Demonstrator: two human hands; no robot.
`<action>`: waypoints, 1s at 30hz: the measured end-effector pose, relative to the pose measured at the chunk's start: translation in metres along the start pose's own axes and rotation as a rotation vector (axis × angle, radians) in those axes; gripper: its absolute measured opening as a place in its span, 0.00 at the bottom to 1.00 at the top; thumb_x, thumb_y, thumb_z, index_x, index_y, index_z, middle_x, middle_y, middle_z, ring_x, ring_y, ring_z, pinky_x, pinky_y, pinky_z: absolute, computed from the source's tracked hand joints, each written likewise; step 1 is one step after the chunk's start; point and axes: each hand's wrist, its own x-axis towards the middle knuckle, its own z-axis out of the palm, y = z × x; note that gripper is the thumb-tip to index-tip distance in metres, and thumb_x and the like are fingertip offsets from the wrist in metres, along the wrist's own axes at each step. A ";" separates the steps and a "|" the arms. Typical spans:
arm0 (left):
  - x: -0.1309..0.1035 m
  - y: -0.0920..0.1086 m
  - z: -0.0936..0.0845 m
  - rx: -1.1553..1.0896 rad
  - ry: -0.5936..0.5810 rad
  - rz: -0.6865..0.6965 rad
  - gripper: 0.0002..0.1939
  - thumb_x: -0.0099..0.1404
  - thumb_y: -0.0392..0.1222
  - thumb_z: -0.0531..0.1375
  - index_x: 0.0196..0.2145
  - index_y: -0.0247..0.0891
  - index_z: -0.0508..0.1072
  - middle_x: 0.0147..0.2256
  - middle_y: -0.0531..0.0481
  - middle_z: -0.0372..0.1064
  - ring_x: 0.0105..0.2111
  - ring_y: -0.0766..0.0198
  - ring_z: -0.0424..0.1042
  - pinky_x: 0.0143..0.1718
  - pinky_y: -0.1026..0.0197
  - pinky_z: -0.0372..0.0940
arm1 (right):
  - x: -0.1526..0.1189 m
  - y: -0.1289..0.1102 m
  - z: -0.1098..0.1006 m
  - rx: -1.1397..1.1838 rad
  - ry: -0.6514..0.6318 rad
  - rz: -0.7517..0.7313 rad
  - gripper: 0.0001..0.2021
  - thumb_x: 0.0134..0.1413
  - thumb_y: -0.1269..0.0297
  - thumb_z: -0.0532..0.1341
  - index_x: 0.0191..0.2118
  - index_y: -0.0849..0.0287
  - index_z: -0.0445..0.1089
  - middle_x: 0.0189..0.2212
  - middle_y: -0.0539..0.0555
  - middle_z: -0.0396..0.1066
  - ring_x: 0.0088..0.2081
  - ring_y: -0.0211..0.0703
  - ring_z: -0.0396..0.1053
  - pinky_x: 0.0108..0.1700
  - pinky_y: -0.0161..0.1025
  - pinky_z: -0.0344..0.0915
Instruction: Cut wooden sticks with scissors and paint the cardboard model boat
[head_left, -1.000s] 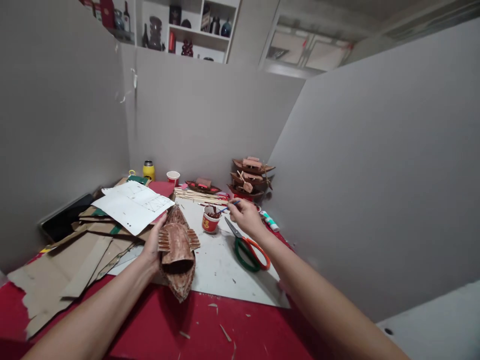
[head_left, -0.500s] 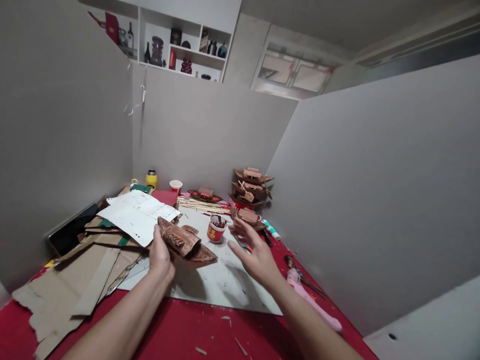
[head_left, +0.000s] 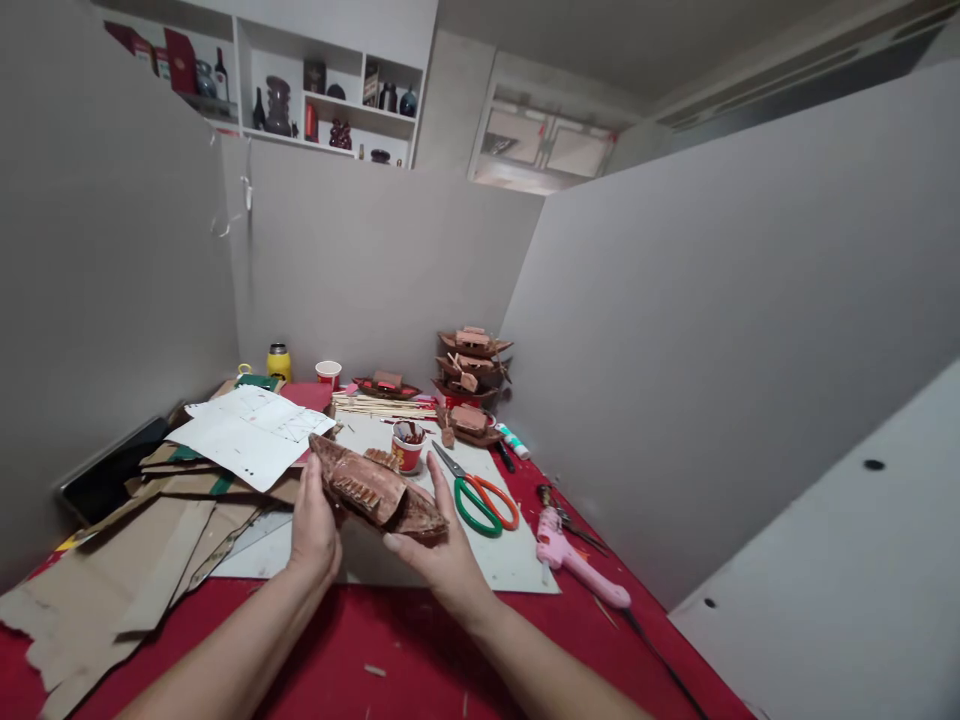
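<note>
Around the held boat (head_left: 382,487), cup (head_left: 406,459) close behind, scissors (head_left: 468,480), glue gun (head_left: 576,562)

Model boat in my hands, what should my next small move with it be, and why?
Probably tilt the model boat slightly to check how even its brown colour is. Its canopy looks a bit patchy, your left hand and right hand hold opposite ends, and the red paper cup, smeared dark brown inside, stands just beyond.

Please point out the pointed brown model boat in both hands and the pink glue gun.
Held pointed brown model boat (head_left: 384,485), head view: on its curved roof.
Pink glue gun (head_left: 583,567), head view: on its handle.
</note>
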 end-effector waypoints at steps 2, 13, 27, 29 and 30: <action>-0.009 0.009 0.000 0.031 -0.066 -0.044 0.21 0.63 0.51 0.58 0.53 0.43 0.69 0.52 0.46 0.70 0.47 0.58 0.72 0.42 0.59 0.70 | -0.004 -0.006 -0.015 -0.009 -0.012 0.009 0.58 0.44 0.56 0.71 0.68 0.49 0.26 0.59 0.58 0.64 0.59 0.50 0.63 0.62 0.50 0.54; -0.023 0.034 -0.027 0.480 -0.599 -0.388 0.35 0.55 0.40 0.68 0.59 0.44 0.61 0.45 0.42 0.73 0.36 0.57 0.77 0.34 0.57 0.71 | -0.016 -0.011 -0.093 -0.166 -0.061 0.163 0.31 0.41 0.57 0.72 0.53 0.56 0.68 0.49 0.56 0.73 0.52 0.50 0.69 0.55 0.48 0.63; -0.011 0.037 -0.041 0.757 -0.418 -0.231 0.25 0.58 0.47 0.65 0.51 0.39 0.67 0.41 0.43 0.74 0.19 0.68 0.72 0.21 0.63 0.68 | -0.054 0.002 -0.095 -0.345 0.331 0.135 0.34 0.50 0.56 0.61 0.63 0.52 0.53 0.51 0.62 0.67 0.29 0.41 0.73 0.21 0.35 0.69; -0.009 0.036 -0.042 0.790 -0.370 -0.161 0.22 0.59 0.48 0.63 0.49 0.38 0.67 0.40 0.43 0.74 0.17 0.71 0.70 0.17 0.66 0.65 | -0.074 -0.004 -0.093 -0.421 0.351 0.066 0.27 0.52 0.55 0.59 0.58 0.54 0.60 0.47 0.60 0.70 0.29 0.41 0.72 0.23 0.36 0.70; -0.007 0.034 -0.043 0.808 -0.349 -0.130 0.21 0.60 0.48 0.63 0.48 0.37 0.67 0.39 0.43 0.74 0.16 0.71 0.69 0.16 0.67 0.63 | -0.084 -0.006 -0.092 -0.468 0.352 0.029 0.24 0.53 0.55 0.59 0.55 0.56 0.64 0.43 0.58 0.72 0.29 0.41 0.72 0.25 0.37 0.70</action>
